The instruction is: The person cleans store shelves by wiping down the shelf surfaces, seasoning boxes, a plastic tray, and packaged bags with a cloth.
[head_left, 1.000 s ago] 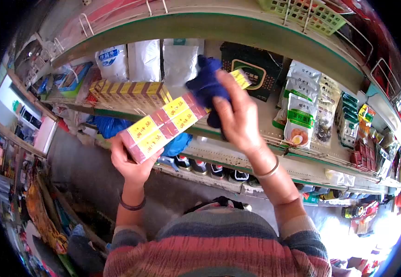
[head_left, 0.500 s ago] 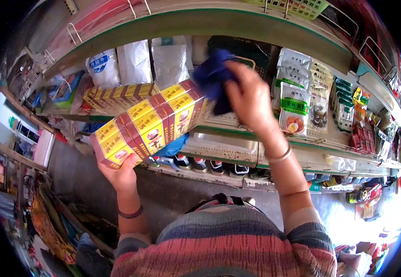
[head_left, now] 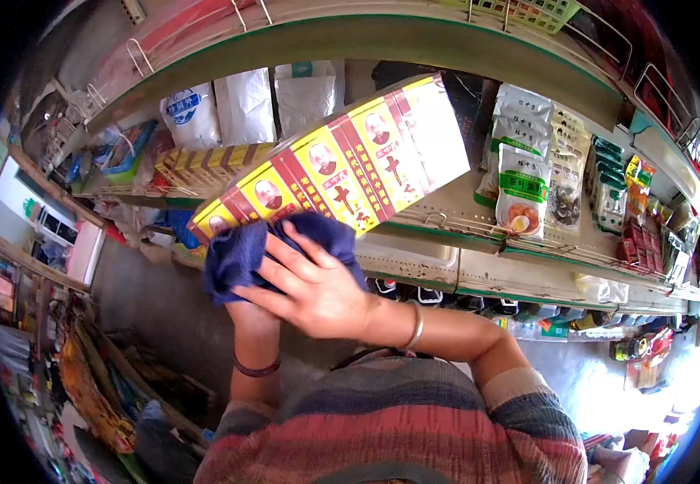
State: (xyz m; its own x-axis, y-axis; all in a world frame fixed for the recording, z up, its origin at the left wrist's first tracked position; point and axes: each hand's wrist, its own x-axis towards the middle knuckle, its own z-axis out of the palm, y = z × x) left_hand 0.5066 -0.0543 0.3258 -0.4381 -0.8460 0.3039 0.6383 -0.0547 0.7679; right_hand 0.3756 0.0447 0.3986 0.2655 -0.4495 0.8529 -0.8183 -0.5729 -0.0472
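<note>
"Yellow and maroon, that row of boxes (head_left: 322, 165). Where is it?"

"Centre of the frame, in front of the shelf (head_left: 479, 230), slanting up from its lower left end to a pale, bright end at the right."

"And what's against it?"

"A dark blue cloth (head_left: 235, 252), bunched over the lower left end."

"Which hand is on that?"

"The right hand (head_left: 318, 292). It lies on the cloth with its fingers spread."

"What about the left hand (head_left: 253, 315)?"

"Mostly under the cloth, by the same end of the boxes. I can't tell how its fingers are set."

"Anything behind?"

"White bags (head_left: 245, 106) stand at upper left, with a smaller row of yellow and brown cartons (head_left: 209, 164) in front of them, partly hidden by the boxes. Right of centre, green-and-white pouches (head_left: 522, 192) sit on the shelf."

"And higher up?"

"A light green basket (head_left: 542, 13), cut off by the top edge, toward the right."
</note>
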